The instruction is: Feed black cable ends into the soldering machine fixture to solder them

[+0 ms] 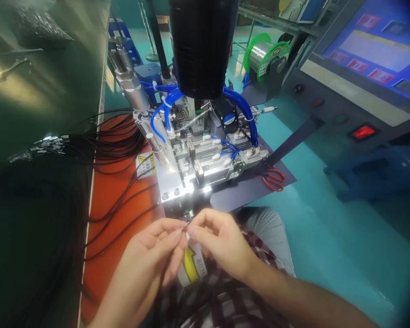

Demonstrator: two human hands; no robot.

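Observation:
My left hand (pixel 150 259) and my right hand (pixel 218 241) meet in front of me, both pinched on a tiny metal cable end (pixel 185 226) held between their fingertips. The piece is too small to make out in detail. Just beyond my fingers stands a small metal machine (pixel 194 159) with blue air hoses (pixel 239 107) and a black cylinder (pixel 203 45) above it. Below my hands lies a white label with a yellow arrow (pixel 191 266).
A bundle of thin black cables (pixel 99 146) lies across the orange table (pixel 105 200) at left. Red-handled scissors (pixel 273 179) rest on a dark mat right of the machine. A solder spool (pixel 266 54) and a control panel with a touchscreen (pixel 376 50) and a lit red switch (pixel 362 132) stand at right.

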